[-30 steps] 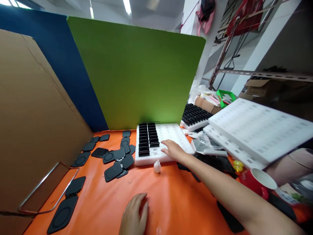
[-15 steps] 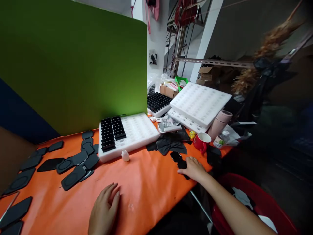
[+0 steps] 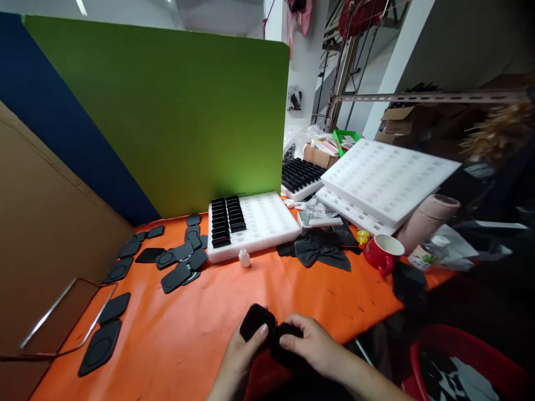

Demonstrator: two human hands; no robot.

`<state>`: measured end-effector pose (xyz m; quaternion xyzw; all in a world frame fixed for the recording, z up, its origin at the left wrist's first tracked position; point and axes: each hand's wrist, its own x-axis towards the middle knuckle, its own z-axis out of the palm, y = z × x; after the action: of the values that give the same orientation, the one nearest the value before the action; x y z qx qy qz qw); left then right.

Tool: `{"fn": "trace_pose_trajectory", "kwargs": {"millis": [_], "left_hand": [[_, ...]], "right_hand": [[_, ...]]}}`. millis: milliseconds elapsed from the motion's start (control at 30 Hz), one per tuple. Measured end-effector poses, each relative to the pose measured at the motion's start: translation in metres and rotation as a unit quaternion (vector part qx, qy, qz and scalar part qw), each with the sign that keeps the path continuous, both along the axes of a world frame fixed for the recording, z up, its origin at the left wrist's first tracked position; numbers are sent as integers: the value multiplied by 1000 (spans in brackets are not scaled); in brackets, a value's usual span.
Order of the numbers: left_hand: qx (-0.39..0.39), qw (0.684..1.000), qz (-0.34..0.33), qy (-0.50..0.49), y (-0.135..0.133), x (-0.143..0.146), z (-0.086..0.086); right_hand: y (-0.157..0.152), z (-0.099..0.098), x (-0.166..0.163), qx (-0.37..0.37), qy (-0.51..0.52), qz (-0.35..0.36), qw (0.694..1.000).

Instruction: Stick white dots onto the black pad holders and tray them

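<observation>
A black folding wireless charger [image 3: 256,322] with rounded square panels is held in front of me at the table's near edge. My left hand [image 3: 240,356] grips its left panel, thumb on the face. On the right panel, my right hand [image 3: 315,345] is closed with its thumb pressed on top. The fingers behind the panels are mostly hidden. Beyond the hands stands a small white dropper bottle [image 3: 244,258]. Behind it, a white foam tray [image 3: 267,223] has black pieces upright in its left slots. Similar dark pads [image 3: 175,277], some with ring marks, lie loosely piled to the left.
A dark cloth [image 3: 321,250], a red mug [image 3: 382,253], a pink flask [image 3: 430,220] and stacked foam trays [image 3: 388,178] occupy the right side. A green partition [image 3: 200,122] rises behind. A wire frame [image 3: 69,312] leans at left; a red tub [image 3: 463,345] sits below right.
My right hand has brought the charger from the table's right side to the front middle. My left hand has risen off the table and taken hold of it. The view has turned left.
</observation>
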<state>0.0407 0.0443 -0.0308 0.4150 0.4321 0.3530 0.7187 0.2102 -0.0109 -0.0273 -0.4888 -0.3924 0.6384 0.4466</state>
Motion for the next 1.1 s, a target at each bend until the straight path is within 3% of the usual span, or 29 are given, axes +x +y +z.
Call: {"fn": "trace_pose_trajectory", "kwargs": {"millis": [100,200,300,367,467,533,633,733,833,967,1100], "left_hand": [[-73,992,60,-81,-2,-12,20],[-89,980,135,-118,0,-22,24],[-20,981,187,-48,-1,-24,12],[94,974,201,52,-5,-21,2],[260,935,151,187,-14,-17,-8],[296,923,108,222,-18,-19,-11],[261,947,41,181,-17,-29,-12],[191,977,-39,91,-9,-39,-6],[162,982,-86,52,-5,-40,2],[131,983,-49,117,-8,-32,6],[125,978,25,167,-11,-26,-4]], "right_hand": [[-1,3,-25,-68,231,-40,970],[6,6,-38,-105,313,-54,942],[16,5,-50,-121,259,-85,955],[22,1,-58,-123,214,-113,963],[29,-5,-63,-98,151,-132,975],[33,-7,-59,-77,122,-130,981],[38,-8,-43,-72,100,-105,987],[41,-5,-31,-38,90,-16,995],[39,5,-29,9,47,65,997],[35,18,-34,33,-106,97,989],[36,24,-29,64,-162,172,970]]}}
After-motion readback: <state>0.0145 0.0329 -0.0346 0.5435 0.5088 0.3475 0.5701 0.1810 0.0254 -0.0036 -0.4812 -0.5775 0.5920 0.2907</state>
